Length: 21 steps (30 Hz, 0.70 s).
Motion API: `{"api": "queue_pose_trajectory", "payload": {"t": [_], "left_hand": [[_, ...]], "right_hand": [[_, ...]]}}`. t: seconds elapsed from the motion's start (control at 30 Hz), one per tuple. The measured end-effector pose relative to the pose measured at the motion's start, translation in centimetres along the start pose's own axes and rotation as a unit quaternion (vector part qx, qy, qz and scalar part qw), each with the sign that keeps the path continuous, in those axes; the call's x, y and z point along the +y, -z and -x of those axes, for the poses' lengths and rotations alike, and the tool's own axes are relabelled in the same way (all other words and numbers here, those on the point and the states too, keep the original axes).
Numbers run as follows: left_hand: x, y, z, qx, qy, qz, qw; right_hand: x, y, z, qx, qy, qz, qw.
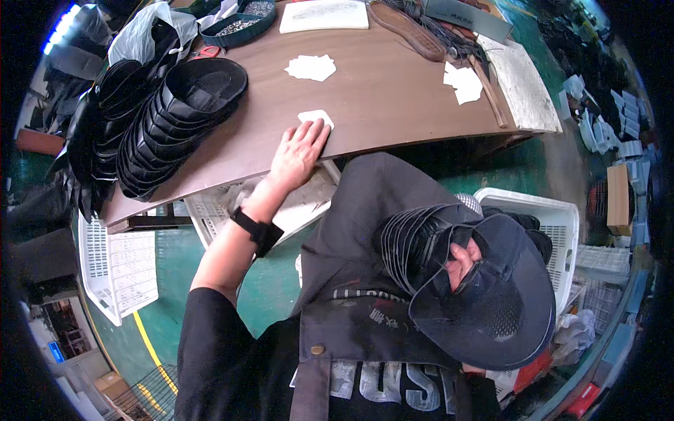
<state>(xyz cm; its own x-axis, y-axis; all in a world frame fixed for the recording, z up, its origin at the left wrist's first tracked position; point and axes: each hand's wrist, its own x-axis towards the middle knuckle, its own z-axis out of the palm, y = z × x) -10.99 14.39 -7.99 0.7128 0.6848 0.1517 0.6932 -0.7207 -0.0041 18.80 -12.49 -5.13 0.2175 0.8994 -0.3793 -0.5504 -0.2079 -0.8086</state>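
A person's bare left hand (298,152) lay on a brown worktop (393,91), reaching over its near edge. Its fingers were almost straight and close together, palm down, the tips covering part of a small white piece (314,114), thin and flat, just in from that edge. They pressed on it rather than pinched it. The right hand (462,263) showed only as bent fingers through the opening of a dark shoe upper (491,298), the front one of a nested bundle over the person's lap, off the worktop; how tightly it gripped could not be told.

Two more clusters of white pieces lay on the worktop, one (310,68) toward the far edge, one (463,84) toward the right end. A row of black uppers (175,133) leaned along the left end.

Handled well, a piece this thin probably wanted light, flat fingertips drawing it to the near edge, where a thumb could slip beneath without creasing it. The right hand, meanwhile, seemed best kept steady, so the nested bundle did not fan apart or slide off the lap
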Motion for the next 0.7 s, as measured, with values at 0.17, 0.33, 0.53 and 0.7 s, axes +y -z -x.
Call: {"api": "queue_pose_trajectory", "payload": {"t": [0.17,0.33,0.53,0.7], "left_hand": [[0.8,0.1,2.1,0.111,0.007,0.090,0.990],[7.7,5.1,1.0,0.106,0.171,0.497,0.844],[15.6,12.0,1.4,-0.162,0.040,0.695,0.699],[16.6,10.5,3.6,-0.240,0.144,0.626,0.727]], "right_hand": [[-0.4,-2.6,-1.1,0.049,-0.053,0.115,0.991],[-0.6,-2.9,-2.7,-0.067,-0.045,0.171,0.982],[-1.0,-3.8,-1.0,-0.043,-0.032,0.199,0.979],[-1.6,-4.1,0.2,-0.023,-0.018,0.225,0.974]]}}
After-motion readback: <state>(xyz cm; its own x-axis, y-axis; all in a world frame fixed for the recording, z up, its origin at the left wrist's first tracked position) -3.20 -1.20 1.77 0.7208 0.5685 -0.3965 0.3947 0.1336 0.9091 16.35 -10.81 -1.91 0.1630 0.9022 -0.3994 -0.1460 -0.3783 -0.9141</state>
